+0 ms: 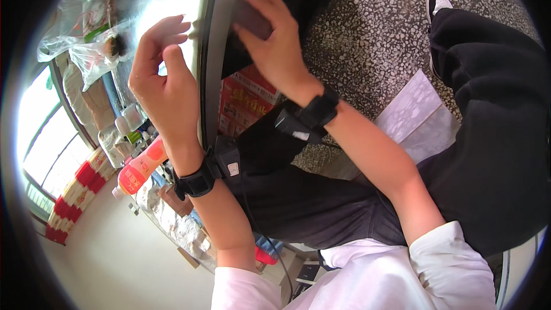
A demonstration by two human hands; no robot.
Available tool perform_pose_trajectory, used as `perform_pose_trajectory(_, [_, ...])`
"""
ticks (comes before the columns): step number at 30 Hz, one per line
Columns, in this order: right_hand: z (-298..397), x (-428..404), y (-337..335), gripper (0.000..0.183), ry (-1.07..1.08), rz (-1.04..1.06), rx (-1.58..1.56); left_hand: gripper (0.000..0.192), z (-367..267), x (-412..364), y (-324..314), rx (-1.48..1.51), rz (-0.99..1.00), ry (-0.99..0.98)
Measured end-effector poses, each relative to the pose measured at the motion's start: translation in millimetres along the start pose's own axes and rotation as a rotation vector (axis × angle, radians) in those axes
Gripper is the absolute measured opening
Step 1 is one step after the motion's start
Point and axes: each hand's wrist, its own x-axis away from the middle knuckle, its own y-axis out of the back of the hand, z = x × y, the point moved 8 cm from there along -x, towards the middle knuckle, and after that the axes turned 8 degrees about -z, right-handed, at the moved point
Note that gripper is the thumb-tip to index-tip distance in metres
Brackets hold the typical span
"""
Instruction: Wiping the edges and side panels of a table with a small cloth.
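My right hand (275,38) is closed around a dark brown, block-like object (254,19), its kind blurred, beside the grey rim of a table (221,30) and over a black surface. To the left, my left hand (163,82) is raised over the shiny tabletop, fingers curled loosely with a gap to the thumb and nothing between them. Whether it touches the top I cannot tell. Both wrists wear black straps with small black devices; a cable runs from the left one.
A pink-labelled drink bottle (140,172), clear plastic bags (94,60) and jars stand towards the left. A red printed sheet (245,99) lies below the rim. On the speckled floor (366,30) are marbled panels (413,112); a shoe (439,2) is at the upper right.
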Motion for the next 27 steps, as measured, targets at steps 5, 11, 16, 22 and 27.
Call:
perform_pose_trajectory(5, [-0.9, 34.1, -5.5, 0.046, -0.123, 0.049, 0.049, 0.027, 7.1, -2.9, -6.6, -0.058, -0.041, 0.025])
perform_pose_trajectory(11, [-10.7, 55.4, -8.8, 0.050, -0.195, 0.122, -0.002, 0.023, 10.6, -9.2, -15.6, -0.090, -0.059, 0.045])
perform_pose_trajectory(16, [-16.4, 67.2, -12.9, 0.047, -0.238, 0.189, 0.003, 0.025, 16.0, -7.4, -16.3, -0.089, -0.112, 0.059])
perform_pose_trajectory(22, [-21.7, 71.9, -16.0, 0.046, -0.087, 0.323, 0.138, 0.023, 14.0, -6.3, -15.1, -0.150, -0.183, 0.005])
perform_pose_trajectory(27, [-32.7, 63.6, -4.6, 0.050, 0.036, 0.335, 0.329, 0.023, 15.4, -5.2, -12.3, -0.133, -0.190, 0.013])
